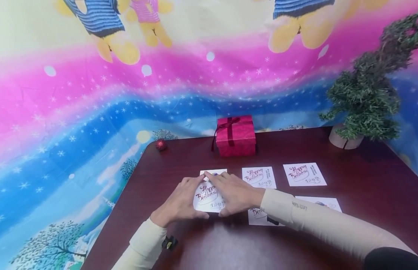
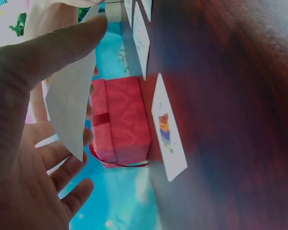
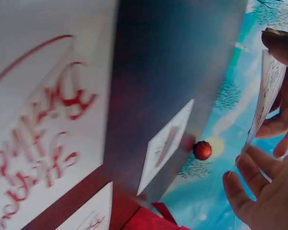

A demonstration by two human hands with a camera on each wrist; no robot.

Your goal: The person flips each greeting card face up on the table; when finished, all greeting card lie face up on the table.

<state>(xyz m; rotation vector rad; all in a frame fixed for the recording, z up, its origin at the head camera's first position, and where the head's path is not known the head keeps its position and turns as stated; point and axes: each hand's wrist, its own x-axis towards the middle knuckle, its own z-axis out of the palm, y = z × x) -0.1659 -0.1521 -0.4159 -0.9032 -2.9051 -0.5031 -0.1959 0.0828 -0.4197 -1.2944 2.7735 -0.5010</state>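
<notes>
A white card [image 1: 209,198] with red "Happy Birthday" lettering is raised off the table between my two hands. My left hand [image 1: 178,202] holds its left side, with the thumb at the lower edge and the fingertips toward the top. Along the opposite side, my right hand [image 1: 241,193] grips it in the same way. The held card's plain back [image 2: 72,96] shows in the left wrist view, slightly bent. Behind it on the table lies another card [image 2: 165,132] with a small colourful picture; in the head view it is mostly hidden.
Two lettered cards [image 1: 259,178] [image 1: 304,174] lie at right. Nearer, a card [image 1: 257,217] and a picture card [image 1: 332,202] are partly under my right forearm. Behind stand a red ribboned gift box [image 1: 236,140], a red ball [image 1: 160,145] and an artificial tree [image 1: 364,97].
</notes>
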